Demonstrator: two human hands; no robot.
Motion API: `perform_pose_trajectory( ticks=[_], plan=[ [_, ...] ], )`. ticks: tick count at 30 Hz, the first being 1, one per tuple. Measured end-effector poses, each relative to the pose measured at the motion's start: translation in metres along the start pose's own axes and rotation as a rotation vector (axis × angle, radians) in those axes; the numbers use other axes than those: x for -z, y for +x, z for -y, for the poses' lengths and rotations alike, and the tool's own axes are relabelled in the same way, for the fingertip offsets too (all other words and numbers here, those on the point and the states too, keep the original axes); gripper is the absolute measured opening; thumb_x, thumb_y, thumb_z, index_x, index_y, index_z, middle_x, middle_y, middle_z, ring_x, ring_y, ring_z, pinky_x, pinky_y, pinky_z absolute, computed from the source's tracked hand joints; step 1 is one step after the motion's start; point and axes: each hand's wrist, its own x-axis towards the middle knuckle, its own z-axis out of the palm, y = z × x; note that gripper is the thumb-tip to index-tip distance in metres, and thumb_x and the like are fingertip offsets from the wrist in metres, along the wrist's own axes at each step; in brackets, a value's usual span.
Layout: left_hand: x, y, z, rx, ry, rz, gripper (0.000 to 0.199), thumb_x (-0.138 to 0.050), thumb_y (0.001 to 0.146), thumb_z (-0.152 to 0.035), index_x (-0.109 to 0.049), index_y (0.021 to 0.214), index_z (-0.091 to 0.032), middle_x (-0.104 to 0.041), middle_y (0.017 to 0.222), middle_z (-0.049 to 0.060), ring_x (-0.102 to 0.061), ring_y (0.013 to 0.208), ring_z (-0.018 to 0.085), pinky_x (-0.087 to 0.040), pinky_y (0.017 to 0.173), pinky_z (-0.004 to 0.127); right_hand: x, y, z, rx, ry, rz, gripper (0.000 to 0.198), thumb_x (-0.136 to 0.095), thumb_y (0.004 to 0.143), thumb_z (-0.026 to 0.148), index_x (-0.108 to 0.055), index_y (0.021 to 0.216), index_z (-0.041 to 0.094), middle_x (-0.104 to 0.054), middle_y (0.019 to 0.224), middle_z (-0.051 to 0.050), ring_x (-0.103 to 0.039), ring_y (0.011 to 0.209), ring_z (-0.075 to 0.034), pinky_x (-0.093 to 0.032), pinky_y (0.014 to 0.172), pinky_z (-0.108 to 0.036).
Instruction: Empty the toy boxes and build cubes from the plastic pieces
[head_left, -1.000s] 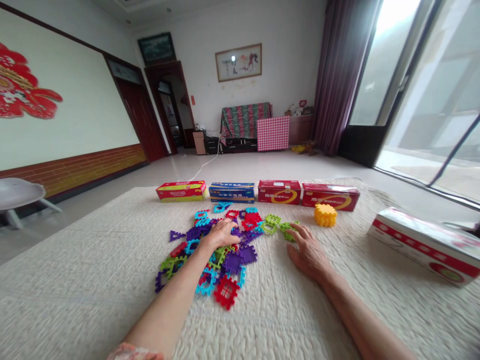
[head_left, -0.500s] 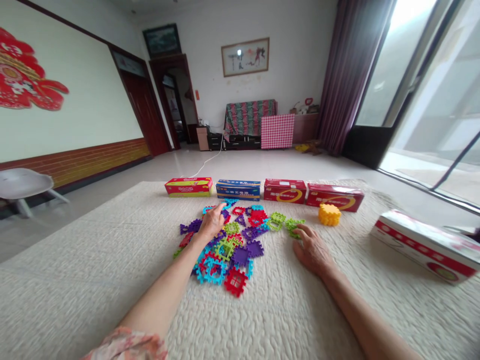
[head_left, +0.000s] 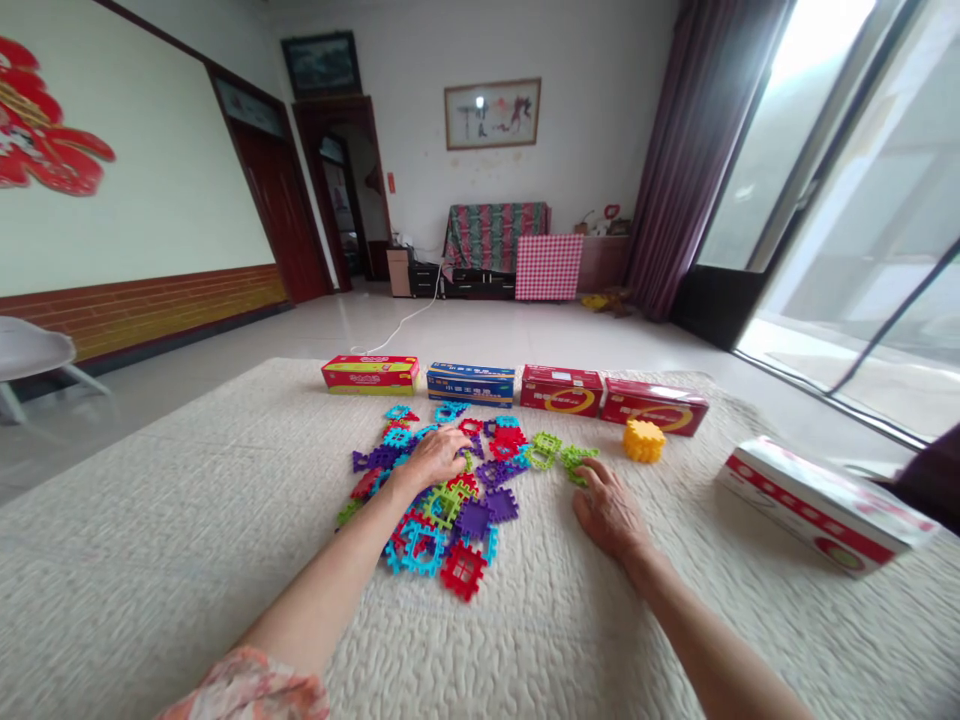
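A heap of plastic interlocking tiles in purple, red, blue and green (head_left: pixel 474 518) lies on the quilted cover. My left hand (head_left: pixel 435 457) is over the upper middle of the heap. Its fingers are stretched to the right, touching or just above a green tile (head_left: pixel 469 462) that they partly hide. My right hand (head_left: pixel 611 505) rests right of the heap, its fingers bent onto another green tile (head_left: pixel 577 462); the thumb's grip is partly hidden. A separate green tile (head_left: pixel 544 450) lies between that one and the heap. A stack of yellow tiles (head_left: pixel 643 440) stands beyond my right hand.
Along the far edge stand a red-and-yellow box (head_left: pixel 370 375), a blue box (head_left: pixel 471 385) and two red boxes (head_left: pixel 561 390). A long white-and-red box (head_left: pixel 825 505) lies at the right. The pale quilted cover (head_left: pixel 187 500) is spread under everything.
My left hand has moved right and nearer from the far blue tiles onto the middle of the heap. My right hand stays at its green tile. The view has shifted slightly.
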Motion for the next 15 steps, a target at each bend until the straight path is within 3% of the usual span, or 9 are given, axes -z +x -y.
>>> perform_pose_trajectory(
  ticks=[8, 15],
  plan=[
    [-0.016, 0.004, -0.004, 0.060, 0.025, 0.135, 0.041, -0.056, 0.074, -0.019, -0.064, 0.114, -0.020, -0.062, 0.123, 0.009, -0.055, 0.117, 0.024, -0.042, 0.103, 0.035, -0.002, -0.001, -0.003, 0.004, -0.016, 0.010, 0.031, -0.048, 0.081, 0.017, -0.060, 0.110, 0.016, -0.054, 0.126, -0.012, -0.054, 0.114, -0.026, -0.043, 0.102, -0.043],
    [-0.011, 0.011, -0.003, 0.171, 0.093, 0.249, 0.025, -0.056, 0.074, -0.024, -0.066, 0.093, -0.014, -0.064, 0.107, 0.013, -0.060, 0.102, 0.025, -0.048, 0.091, 0.033, -0.003, 0.000, -0.003, 0.010, -0.019, 0.012, 0.032, -0.046, 0.081, 0.017, -0.061, 0.109, 0.013, -0.054, 0.125, -0.015, -0.053, 0.114, -0.028, -0.044, 0.101, -0.044]
  ],
)
